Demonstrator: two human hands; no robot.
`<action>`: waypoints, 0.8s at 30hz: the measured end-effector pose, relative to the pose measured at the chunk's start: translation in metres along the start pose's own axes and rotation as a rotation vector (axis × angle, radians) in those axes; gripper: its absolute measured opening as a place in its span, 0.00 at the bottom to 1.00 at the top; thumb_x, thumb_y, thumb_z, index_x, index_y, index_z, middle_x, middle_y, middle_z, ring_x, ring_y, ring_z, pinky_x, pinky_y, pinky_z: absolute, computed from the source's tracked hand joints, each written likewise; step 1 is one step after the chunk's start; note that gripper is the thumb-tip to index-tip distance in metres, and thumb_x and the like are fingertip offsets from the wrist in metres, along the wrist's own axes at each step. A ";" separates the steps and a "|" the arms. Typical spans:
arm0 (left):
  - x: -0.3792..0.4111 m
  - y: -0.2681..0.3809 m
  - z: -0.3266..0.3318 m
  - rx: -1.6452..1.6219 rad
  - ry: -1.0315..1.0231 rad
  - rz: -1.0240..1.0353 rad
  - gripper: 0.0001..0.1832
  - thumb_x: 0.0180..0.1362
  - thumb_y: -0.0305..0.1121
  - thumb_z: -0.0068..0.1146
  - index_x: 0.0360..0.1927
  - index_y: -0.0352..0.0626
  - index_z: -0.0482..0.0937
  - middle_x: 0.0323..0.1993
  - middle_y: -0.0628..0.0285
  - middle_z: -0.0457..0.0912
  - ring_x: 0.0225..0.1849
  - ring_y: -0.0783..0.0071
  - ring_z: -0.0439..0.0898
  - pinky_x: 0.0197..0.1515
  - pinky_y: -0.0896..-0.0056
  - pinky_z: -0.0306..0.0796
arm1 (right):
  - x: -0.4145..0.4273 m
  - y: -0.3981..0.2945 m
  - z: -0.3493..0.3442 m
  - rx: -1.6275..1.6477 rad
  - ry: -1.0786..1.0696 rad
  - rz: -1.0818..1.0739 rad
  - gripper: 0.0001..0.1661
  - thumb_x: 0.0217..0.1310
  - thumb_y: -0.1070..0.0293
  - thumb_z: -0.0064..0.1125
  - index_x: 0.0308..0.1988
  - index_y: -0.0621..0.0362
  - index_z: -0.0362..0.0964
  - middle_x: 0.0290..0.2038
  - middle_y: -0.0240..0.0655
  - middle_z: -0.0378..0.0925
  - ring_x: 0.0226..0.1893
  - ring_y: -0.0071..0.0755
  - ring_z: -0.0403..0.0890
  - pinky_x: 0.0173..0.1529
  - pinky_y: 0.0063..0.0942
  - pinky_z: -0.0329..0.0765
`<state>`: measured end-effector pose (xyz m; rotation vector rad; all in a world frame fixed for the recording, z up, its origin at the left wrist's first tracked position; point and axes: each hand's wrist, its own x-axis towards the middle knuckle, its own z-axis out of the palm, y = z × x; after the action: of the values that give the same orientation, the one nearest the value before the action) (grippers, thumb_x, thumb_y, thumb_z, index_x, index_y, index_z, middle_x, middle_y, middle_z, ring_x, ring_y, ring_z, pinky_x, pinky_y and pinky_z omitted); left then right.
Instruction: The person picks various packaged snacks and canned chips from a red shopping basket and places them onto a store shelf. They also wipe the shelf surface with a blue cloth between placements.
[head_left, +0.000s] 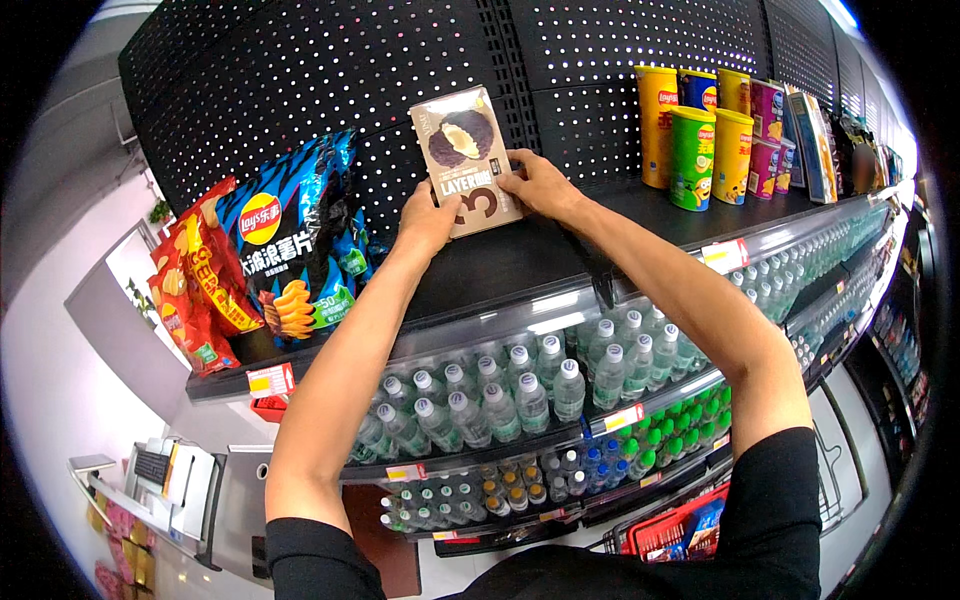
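Observation:
A beige snack box (459, 142) with dark round cookies pictured on it stands slightly tilted between my hands, over the black top shelf (495, 262). My left hand (429, 219) grips its lower left edge, thumb across the front. On the opposite side, my right hand (544, 184) holds the right edge with the thumb on the face. The fingers behind the box are hidden. Whether its bottom rests on the shelf I cannot tell. Left of it stand a blue and black Lay's chip bag (289, 240) and red chip bags (199, 281).
Several Lay's chip canisters (693, 161) stand at the right, beside upright boxes (810, 142). A perforated black back panel (300, 67) rises behind. Rows of water bottles (495, 409) fill the shelf below. A red basket (660, 531) with packages sits low right; a counter (236, 502) is low left.

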<state>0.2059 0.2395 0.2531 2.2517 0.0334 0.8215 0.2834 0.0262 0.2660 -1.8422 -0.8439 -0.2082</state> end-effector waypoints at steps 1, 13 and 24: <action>0.000 0.000 0.000 0.015 0.014 0.016 0.22 0.67 0.37 0.60 0.57 0.32 0.73 0.42 0.56 0.86 0.39 0.69 0.87 0.32 0.66 0.84 | 0.000 -0.001 0.001 0.012 -0.002 0.003 0.40 0.67 0.58 0.65 0.69 0.67 0.62 0.41 0.45 0.85 0.38 0.36 0.87 0.45 0.34 0.83; 0.009 0.003 0.003 0.017 -0.013 -0.001 0.28 0.60 0.41 0.62 0.57 0.29 0.77 0.48 0.40 0.86 0.51 0.45 0.86 0.57 0.55 0.77 | 0.004 0.004 -0.006 0.010 -0.003 0.027 0.39 0.66 0.59 0.65 0.69 0.67 0.63 0.43 0.48 0.85 0.42 0.42 0.87 0.49 0.37 0.83; -0.002 0.012 -0.008 0.069 0.011 -0.041 0.21 0.63 0.39 0.61 0.53 0.32 0.77 0.37 0.54 0.86 0.34 0.68 0.86 0.27 0.67 0.81 | 0.003 -0.006 0.008 -0.041 0.005 -0.002 0.40 0.66 0.58 0.64 0.69 0.69 0.63 0.44 0.50 0.85 0.44 0.45 0.87 0.52 0.39 0.82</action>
<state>0.1969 0.2357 0.2637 2.3029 0.1142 0.8228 0.2803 0.0357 0.2684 -1.8782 -0.8441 -0.2328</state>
